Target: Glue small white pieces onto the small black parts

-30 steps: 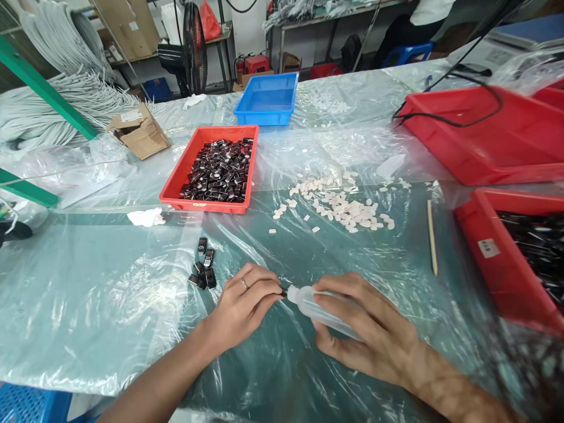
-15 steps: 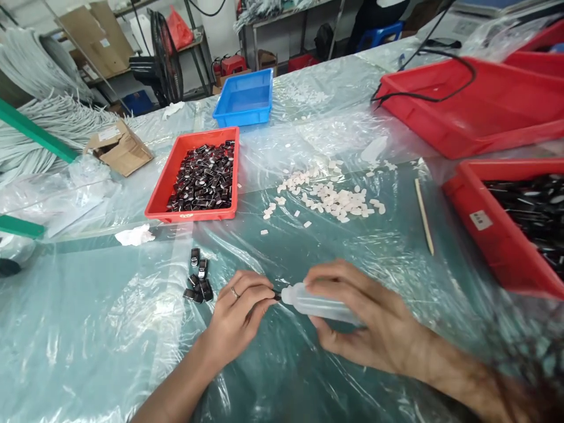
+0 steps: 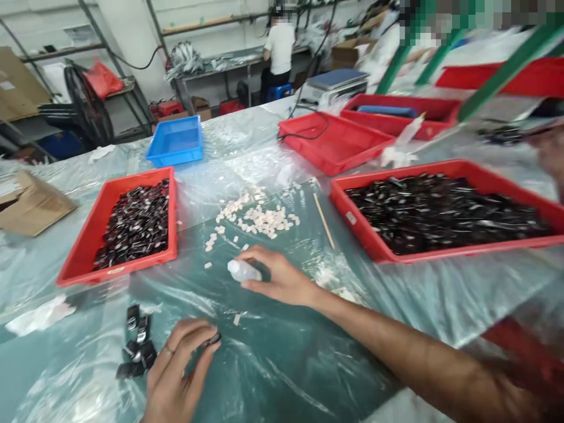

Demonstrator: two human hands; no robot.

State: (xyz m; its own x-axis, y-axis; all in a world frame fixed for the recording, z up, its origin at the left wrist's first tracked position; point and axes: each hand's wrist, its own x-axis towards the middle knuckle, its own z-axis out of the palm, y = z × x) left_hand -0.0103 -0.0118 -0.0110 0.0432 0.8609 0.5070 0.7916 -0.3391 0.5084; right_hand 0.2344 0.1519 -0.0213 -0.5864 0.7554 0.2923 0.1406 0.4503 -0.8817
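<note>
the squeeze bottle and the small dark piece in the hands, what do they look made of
The squeeze bottle, gripped by the right hand, looks like soft translucent plastic: milky, matte and cloudy. The small dark piece, pinched in the left hand, looks glossy black with a bright glint, perhaps plastic with metal; it is too small to tell. The table cover looks like thin clear plastic film, wrinkled and shiny.

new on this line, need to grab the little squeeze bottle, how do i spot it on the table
Start at the long red tray of dark parts on the right side of the plastic-covered table, then look left, just below the scatter of small white pieces. The squeeze bottle lies on its side there under the right hand. It is the only translucent, white-capped thing among them.
</note>
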